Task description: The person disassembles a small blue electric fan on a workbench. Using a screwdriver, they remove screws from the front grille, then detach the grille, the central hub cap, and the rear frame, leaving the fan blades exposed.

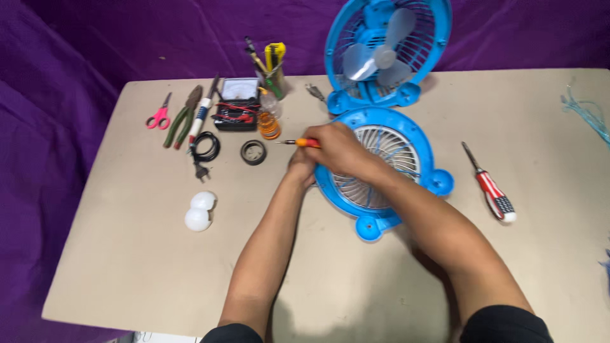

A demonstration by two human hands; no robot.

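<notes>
we see right hand (pixel 340 149) pinching orange screwdriver (pixel 298 143) | left hand (pixel 302 166) curled against the nine o'clock rim of blue fan grille (pixel 381 168), flat at bench (pixel 127 254) centre | we judge it light, brittle plastic; grip the rim

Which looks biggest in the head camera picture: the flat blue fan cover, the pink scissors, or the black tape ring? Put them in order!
Largest to smallest, as they look:
1. Flat blue fan cover
2. Pink scissors
3. Black tape ring

The scissors and ring are fairly close, but the scissors look longer.
</notes>
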